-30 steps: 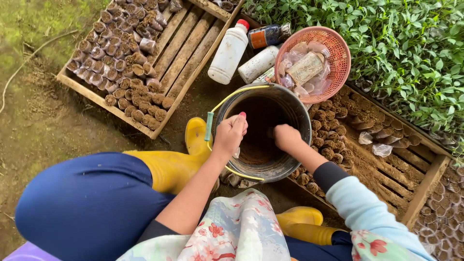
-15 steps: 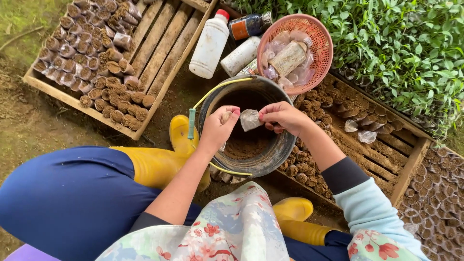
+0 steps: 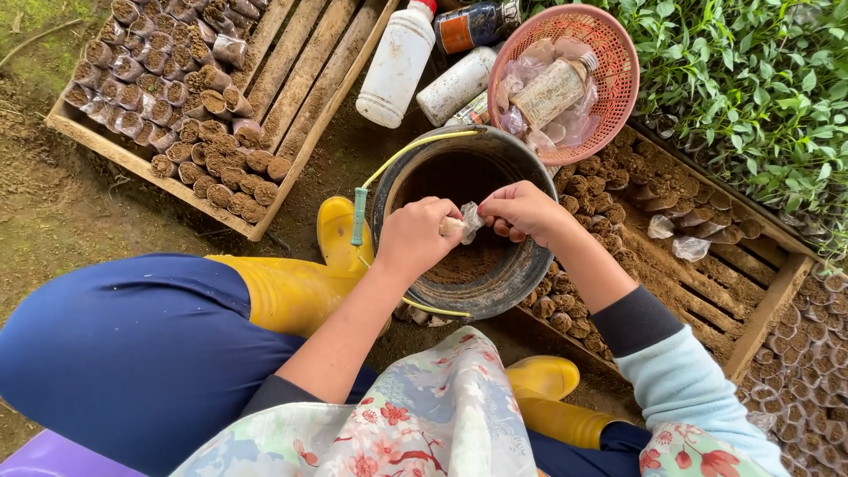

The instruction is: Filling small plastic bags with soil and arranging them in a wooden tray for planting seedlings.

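Left hand: my left hand was closed over the bucket, pinching one edge of a small clear bag.
Right hand: my right hand was closed too, its fingertips gripping the bag's other edge.
Bag: it hung between both hands above the soil in the bucket.
Bucket: dark and round, with a yellow wire handle, it stood on the ground against my yellow boot.
Left crate: a wooden crate held rows of soil-filled bags.
Behind bucket: a white bottle lay beside a pink basket of clear bags.
Right: seedlings grew past a second crate.
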